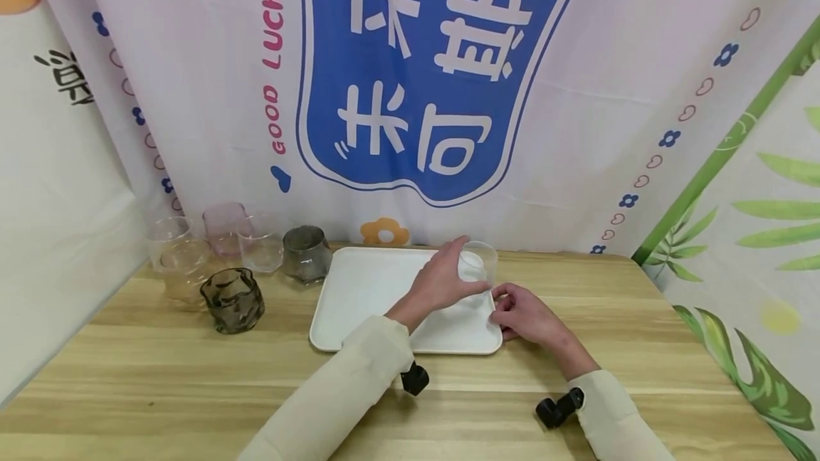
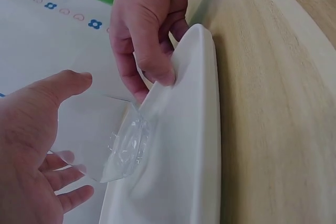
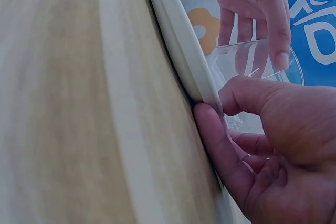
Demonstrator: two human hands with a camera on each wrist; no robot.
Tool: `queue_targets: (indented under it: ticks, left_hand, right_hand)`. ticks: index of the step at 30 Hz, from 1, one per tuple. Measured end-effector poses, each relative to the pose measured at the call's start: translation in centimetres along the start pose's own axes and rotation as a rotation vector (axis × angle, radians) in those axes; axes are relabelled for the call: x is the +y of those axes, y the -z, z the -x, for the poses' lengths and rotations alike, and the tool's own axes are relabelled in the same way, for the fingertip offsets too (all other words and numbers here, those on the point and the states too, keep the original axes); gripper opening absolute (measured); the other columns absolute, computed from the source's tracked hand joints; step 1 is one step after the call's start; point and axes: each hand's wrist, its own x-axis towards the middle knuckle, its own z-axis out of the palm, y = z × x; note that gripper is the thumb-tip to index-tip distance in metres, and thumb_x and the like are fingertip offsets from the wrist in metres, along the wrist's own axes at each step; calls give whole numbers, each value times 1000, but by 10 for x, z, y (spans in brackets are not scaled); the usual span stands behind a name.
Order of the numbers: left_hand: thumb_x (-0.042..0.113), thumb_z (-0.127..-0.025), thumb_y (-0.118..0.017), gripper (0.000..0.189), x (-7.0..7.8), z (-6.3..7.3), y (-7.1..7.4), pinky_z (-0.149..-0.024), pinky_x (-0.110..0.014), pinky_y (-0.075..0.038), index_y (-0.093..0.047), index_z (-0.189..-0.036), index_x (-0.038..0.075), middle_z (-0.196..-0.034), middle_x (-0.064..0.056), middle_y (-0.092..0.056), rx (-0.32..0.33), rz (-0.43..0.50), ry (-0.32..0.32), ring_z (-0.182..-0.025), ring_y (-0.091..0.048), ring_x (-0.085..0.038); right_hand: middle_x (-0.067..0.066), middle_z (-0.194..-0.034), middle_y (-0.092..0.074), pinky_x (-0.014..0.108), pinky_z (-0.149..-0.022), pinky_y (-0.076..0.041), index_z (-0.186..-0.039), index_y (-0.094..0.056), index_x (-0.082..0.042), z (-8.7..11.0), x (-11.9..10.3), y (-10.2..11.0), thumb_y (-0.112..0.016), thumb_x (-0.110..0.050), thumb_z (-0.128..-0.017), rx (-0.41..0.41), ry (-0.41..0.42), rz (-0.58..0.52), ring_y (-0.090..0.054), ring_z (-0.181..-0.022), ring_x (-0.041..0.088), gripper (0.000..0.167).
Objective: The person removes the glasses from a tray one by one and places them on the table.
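Observation:
A clear glass cup [image 1: 485, 256] stands at the right end of the white tray [image 1: 371, 297]. My left hand [image 1: 443, 279] reaches round the cup from the left, thumb and fingers spread apart. In the left wrist view the thumb stands off the cup [image 2: 123, 153], and some fingertips show by its rim. My right hand [image 1: 527, 315] grips the tray's right edge. In the right wrist view its thumb lies over the rim and a finger is under it, between tray [image 3: 181, 35] and table.
Left of the tray stand a smoky grey glass [image 1: 306, 255] and a dark wavy glass [image 1: 233, 301]. Behind them are a pinkish glass [image 1: 224, 223], an amber-tinted glass [image 1: 182, 276] and clear glasses. A printed cloth [image 1: 576, 183] hangs along the back of the wooden table [image 1: 461, 411].

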Motion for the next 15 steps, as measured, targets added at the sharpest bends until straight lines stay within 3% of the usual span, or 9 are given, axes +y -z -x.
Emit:
queue_targets:
  ticks: [8,15]
  left_hand:
    - [40,-87,-83,90,1,-4,-4,-105,-47,-48,-36,-159,15,-152,-10,-50,7,-9,-4,-131,-54,-29]
    - [37,-86,-85,86,3,-4,-4,-100,-45,-51,-39,-156,15,-144,-9,-56,26,-1,15,-123,-58,-27]
  right_hand:
    - [15,-94,-62,36,-61,-61,-126,-52,8,0,1,1,-66,0,-92,7,-4,17,-66,-70,21,37]
    - [15,-94,-61,36,-61,-61,-126,-52,8,-1,1,0,-66,0,-92,6,2,4,-66,-71,21,38]
